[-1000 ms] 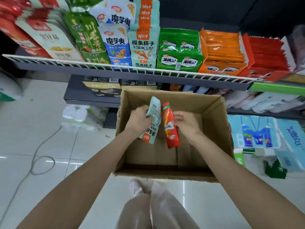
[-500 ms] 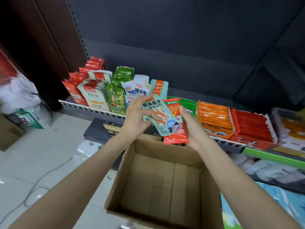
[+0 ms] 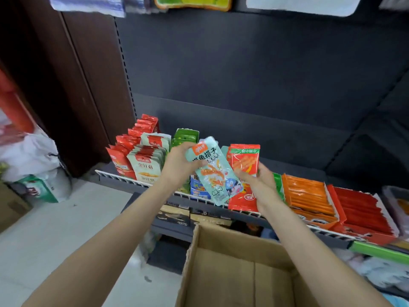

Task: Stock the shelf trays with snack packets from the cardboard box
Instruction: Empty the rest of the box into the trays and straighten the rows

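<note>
Two packets are in hand above the cardboard box [image 3: 243, 269], in front of the shelf [image 3: 137, 181]. We note left hand [image 3: 177, 167] fingers curled round the pale green packet [image 3: 212, 171]; right hand [image 3: 259, 185] at 3 o'clock of it grips the red packet [image 3: 243, 160]. Orange tray [image 3: 309, 196] and red tray [image 3: 363, 211] sit further at 3 o'clock.

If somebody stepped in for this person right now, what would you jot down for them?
Left hand grips the pale teal packet; right hand grips the red packet. Both are raised in front of the shelf trays, not yet placed. The cardboard box below shows no packets in its visible part. Left: slot each packet in with its matching ones.
</note>
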Demonstrator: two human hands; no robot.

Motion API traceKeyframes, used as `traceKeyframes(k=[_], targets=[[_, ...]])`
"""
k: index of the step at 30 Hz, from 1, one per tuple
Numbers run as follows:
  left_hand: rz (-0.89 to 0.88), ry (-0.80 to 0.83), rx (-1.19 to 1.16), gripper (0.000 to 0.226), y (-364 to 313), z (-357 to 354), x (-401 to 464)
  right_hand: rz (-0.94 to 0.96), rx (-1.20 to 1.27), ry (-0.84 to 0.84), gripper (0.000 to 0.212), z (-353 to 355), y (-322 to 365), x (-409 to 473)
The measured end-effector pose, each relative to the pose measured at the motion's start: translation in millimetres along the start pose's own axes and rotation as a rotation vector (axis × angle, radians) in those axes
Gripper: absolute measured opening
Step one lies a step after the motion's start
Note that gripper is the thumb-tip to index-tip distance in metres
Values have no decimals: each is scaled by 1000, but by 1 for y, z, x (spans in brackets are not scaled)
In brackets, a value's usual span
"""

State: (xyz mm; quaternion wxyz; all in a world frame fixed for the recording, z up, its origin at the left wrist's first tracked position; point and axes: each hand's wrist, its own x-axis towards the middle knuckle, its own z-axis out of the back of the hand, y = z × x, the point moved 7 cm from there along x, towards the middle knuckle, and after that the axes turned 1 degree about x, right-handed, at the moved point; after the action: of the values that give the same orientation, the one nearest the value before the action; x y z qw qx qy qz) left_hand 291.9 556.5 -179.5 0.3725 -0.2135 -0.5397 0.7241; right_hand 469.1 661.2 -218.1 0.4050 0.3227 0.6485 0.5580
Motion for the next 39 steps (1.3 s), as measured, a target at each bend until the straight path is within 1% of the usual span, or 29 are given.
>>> traceKeyframes(k=[2,4,6,7,10,13,16,19,21,23,25,27,30,34,37,39], targets=[[-43,-90,89,22,-6,13,20,64,-19,-161,16,4,6,7],[-108,-147,176,18,-14,17,39,106,-22,-308,13,11,9,12],[-173,-152,232,18,-21,10,55,126,-40,-407,13,17,11,15],[-197,-132,240,17,-23,3,63,128,-55,-429,13,18,13,16],[-264,-1,272,17,-26,-27,80,136,-71,-433,11,21,16,19],[-328,115,357,14,-25,-55,93,133,-35,-435,11,23,18,20],[-397,169,409,10,-31,-70,99,99,-7,-415,10,24,14,23],[-481,182,375,9,-42,-75,101,52,43,-410,16,29,11,25],[-518,211,383,10,-43,-79,103,41,55,-409,15,34,9,27],[-523,299,453,12,-36,-87,105,35,63,-405,15,37,8,27],[-516,396,559,12,-28,-97,109,31,72,-397,19,39,8,28],[-524,457,640,13,-24,-105,112,21,70,-392,22,40,8,29],[-542,478,692,14,-29,-110,117,18,68,-377,23,40,9,30],[-567,430,643,16,-43,-108,125,19,76,-362,21,44,11,30],[-604,475,693,18,-45,-113,125,26,70,-356,23,47,12,30],[-586,483,707,17,-42,-113,126,25,68,-350,24,48,12,29]])
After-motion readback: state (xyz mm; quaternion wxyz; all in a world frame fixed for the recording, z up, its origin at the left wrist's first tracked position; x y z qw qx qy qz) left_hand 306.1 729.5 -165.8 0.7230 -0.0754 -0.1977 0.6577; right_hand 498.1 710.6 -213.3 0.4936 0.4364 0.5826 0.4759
